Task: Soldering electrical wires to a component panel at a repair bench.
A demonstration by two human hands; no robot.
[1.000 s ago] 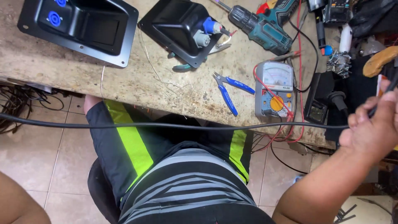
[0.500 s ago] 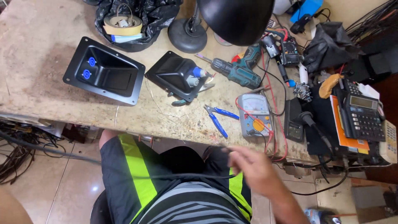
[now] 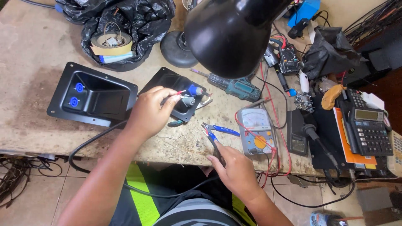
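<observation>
calculator (image 3: 368, 133): far right, dark, grey-green rectangular screen at its top | meter (image 3: 256, 133): near centre-right, grey, pale dial window, orange knob | black meter (image 3: 288, 59): far right of lamp, small dim screen

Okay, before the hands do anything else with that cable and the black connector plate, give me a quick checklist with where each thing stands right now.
1. Left hand has the stripped cable end: ok, thin wires pinched at the fingertips.
2. Wires reach the small black plate with the blue connector: ok, held right over it.
3. Right hand has a tool: ok, it rests on the blue-handled cutters at the bench edge.
4. Black cable free of snags: cannot tell, it loops below the bench.
5. Light: ok, black lamp overhead.
6. Cutter jaws open or closed: cannot tell.
</observation>
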